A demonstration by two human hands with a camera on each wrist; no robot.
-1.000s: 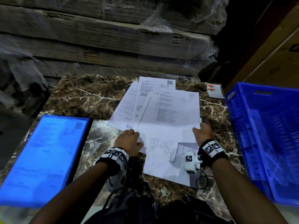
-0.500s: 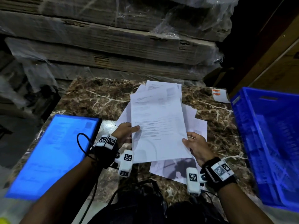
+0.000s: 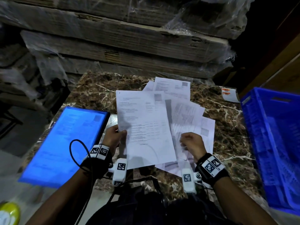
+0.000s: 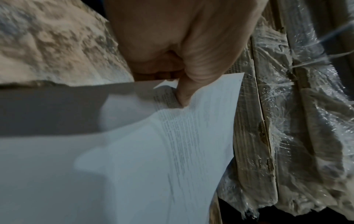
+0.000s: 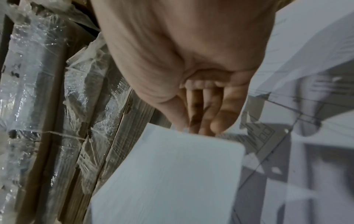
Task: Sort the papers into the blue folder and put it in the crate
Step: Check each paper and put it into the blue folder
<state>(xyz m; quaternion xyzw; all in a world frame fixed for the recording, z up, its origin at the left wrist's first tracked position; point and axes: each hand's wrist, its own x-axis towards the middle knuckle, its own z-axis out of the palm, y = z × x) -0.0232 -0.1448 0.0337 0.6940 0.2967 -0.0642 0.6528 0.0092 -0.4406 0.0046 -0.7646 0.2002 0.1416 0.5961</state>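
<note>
While gathering loose papers (image 3: 177, 117) off marble table (image 3: 94, 93): top sheet (image 3: 144, 127) lifted clear of pile, pinched at left edge by left hand (image 3: 113, 137), thumb on printed face, fingers beneath. Left wrist view confirms: thumb (image 4: 184, 94) pressing into sheet, paper buckling at contact.

Right hand (image 3: 191, 143) curled over lower part of second sheet (image 3: 185, 120), fingers bent onto paper; right wrist view shows fingertips (image 5: 220, 124) at edge of a white sheet, apparently gripping, thumb contact not plainly seen. Remaining sheets fanned and overlapping, farthest one (image 3: 172, 86) toward back of table.

Blue folder (image 3: 65, 143) lying flat at left table edge, just beside left hand, a printed sheet visible through or on its cover. Blue crate (image 3: 272, 143) at right, well apart from pile. Small slip with orange marks (image 3: 228, 95) near crate's far corner. Shrink-wrapped cardboard stacks (image 3: 129, 38) behind table.

Handling judgement: single sheets very light, limp, sagging when held at one edge; prone to crease under thumb and to slide over one another. Best squared into one stack, then gripped at both long edges before feeding into folder. Folder likely stiffer, smooth; hold by spine side for crate.

Progress judged early: most papers still outside folder.
</note>
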